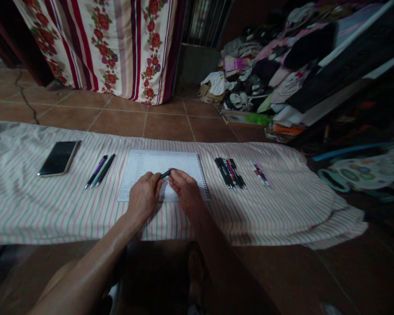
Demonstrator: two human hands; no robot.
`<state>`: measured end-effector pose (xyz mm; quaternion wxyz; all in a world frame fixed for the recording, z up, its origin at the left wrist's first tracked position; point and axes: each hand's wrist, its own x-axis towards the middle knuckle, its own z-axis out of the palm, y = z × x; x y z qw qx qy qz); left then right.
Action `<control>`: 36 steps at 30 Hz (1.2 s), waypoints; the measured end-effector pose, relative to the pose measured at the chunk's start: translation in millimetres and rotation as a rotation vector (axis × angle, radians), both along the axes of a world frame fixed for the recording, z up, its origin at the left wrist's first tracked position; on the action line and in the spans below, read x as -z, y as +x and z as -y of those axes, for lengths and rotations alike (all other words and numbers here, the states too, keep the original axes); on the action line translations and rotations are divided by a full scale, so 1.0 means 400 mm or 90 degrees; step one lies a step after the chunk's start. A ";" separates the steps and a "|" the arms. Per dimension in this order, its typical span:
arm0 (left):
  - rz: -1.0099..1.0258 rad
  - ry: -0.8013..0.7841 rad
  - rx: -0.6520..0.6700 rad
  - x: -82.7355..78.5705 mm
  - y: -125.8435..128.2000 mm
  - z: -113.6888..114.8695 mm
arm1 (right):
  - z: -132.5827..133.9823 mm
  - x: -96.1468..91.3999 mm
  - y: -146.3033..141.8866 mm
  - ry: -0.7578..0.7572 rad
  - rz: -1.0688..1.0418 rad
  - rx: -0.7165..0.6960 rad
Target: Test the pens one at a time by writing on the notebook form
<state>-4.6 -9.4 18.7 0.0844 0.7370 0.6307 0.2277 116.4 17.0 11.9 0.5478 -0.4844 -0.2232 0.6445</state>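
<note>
Between my two hands is a black pen, held at a slant above a spiral notebook. My left hand is closed round its lower left end, and the fingertips of my right hand pinch the upper right end. Much of the pen is hidden by my fingers. The notebook lies open under both hands, with printed lines on its page and the spiral along its right side. Left of it lie several pens side by side. To the right rests a bunch of mostly black pens.
A phone lies at the left of the striped cloth. Farther right is a small pink-and-black bundle. Beyond the table hangs a flowered curtain. Clothes are heaped at the back right.
</note>
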 end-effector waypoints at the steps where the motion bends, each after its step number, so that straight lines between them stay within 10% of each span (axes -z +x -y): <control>1: -0.023 0.002 0.000 -0.004 0.001 0.001 | 0.000 0.000 -0.001 0.001 0.002 0.003; 13: -0.071 -0.059 0.005 -0.031 0.010 0.009 | -0.005 0.020 -0.001 0.091 0.088 0.025; 22: 0.113 -0.113 -0.007 -0.023 0.000 -0.003 | 0.001 0.011 -0.003 0.103 0.106 0.035; 31: 0.597 -0.384 0.030 -0.040 -0.022 -0.016 | 0.005 0.006 0.004 0.136 0.125 -0.034; 36: 0.494 -0.287 0.011 -0.015 -0.029 -0.015 | 0.006 -0.004 0.004 0.107 0.065 -0.085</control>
